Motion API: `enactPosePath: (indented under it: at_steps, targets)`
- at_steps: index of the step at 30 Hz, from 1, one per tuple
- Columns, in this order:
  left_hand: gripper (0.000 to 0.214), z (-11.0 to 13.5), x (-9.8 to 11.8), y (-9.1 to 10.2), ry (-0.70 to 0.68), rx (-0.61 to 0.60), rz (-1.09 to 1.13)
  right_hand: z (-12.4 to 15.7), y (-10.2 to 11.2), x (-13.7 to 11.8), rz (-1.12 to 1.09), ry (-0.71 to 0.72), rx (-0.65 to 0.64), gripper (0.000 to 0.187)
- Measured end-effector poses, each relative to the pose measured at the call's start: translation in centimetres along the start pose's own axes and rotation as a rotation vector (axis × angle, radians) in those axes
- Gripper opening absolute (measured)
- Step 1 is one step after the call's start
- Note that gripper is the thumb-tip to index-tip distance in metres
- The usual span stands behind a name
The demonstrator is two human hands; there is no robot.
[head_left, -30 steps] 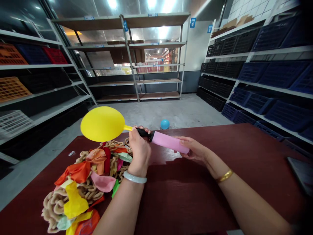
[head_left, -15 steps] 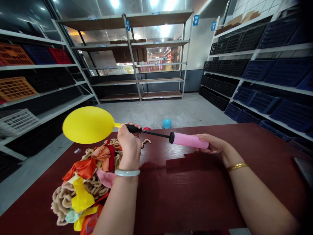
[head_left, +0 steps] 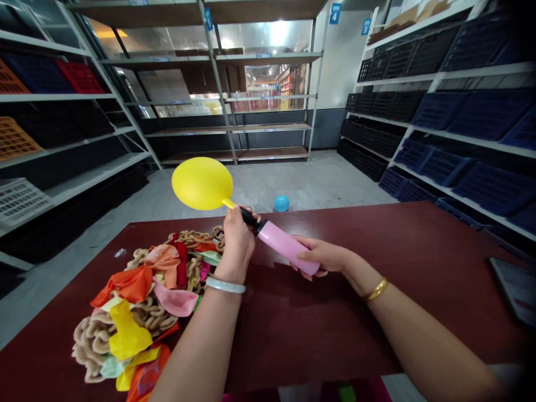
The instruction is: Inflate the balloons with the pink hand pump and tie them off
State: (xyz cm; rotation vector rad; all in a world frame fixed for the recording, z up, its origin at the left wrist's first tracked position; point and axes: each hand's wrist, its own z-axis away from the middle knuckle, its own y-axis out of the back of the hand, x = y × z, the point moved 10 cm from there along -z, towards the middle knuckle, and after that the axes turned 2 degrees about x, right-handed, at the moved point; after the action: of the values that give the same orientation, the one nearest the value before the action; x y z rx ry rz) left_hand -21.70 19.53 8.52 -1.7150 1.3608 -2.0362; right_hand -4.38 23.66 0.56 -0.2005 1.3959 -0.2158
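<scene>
A partly inflated yellow balloon [head_left: 202, 183] sits on the nozzle end of a hand balloon pump with a black handle and a pink barrel [head_left: 282, 243]. My left hand [head_left: 239, 233] is closed around the black end, close to the balloon's neck. Wrapped round the far end of the pink barrel is my right hand [head_left: 322, 257]. The pump's rod is pushed in, and the barrel meets the black end. Left of my left forearm lies a heap of uninflated balloons [head_left: 129, 329] in several colours, mixed with beige chain-like loops [head_left: 94, 338].
The dark red table [head_left: 352, 324] bears a dark flat device [head_left: 511, 285] at its right edge. A blue balloon [head_left: 282, 203] rests on the floor beyond. Shelves with blue crates [head_left: 481, 117] stand right; a bare-looking rack [head_left: 268, 129] is behind.
The pump's rod has gone in as my right hand moved left toward my left hand. The yellow balloon has shifted right and up and looks smaller. The view has shifted slightly.
</scene>
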Motion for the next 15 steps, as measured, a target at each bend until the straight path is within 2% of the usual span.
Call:
enactPosePath:
  at_steps: [3, 6, 9, 11, 13, 15]
  targets:
    - [0.004, -1.3, 2.2, 0.5, -0.036, 0.03, -0.009, 0.9, 0.2, 0.4, -0.048, -0.048, -0.107, 0.084]
    - [0.004, -3.1, 5.6, 0.7, -0.106, 0.073, -0.01, 2.7, 1.4, 0.6, -0.08, -0.104, -0.192, 0.089]
    - [0.005, -4.4, 8.8, -0.1, -0.185, 0.059, 0.003, 4.1, 3.9, -0.2, -0.084, -0.08, -0.124, 0.085]
    - [0.009, -4.4, 10.0, -0.9, -0.227, 0.026, 0.013, 4.5, 5.3, -1.1, -0.07, -0.021, -0.038, 0.082]
    - [0.012, -3.6, 10.0, -1.4, -0.251, 0.01, 0.01, 4.2, 5.9, -1.8, -0.045, 0.037, 0.032, 0.079]
    - [0.013, -2.2, 8.8, -1.8, -0.249, 0.008, -0.004, 3.4, 5.5, -2.4, -0.031, 0.093, 0.073, 0.078]
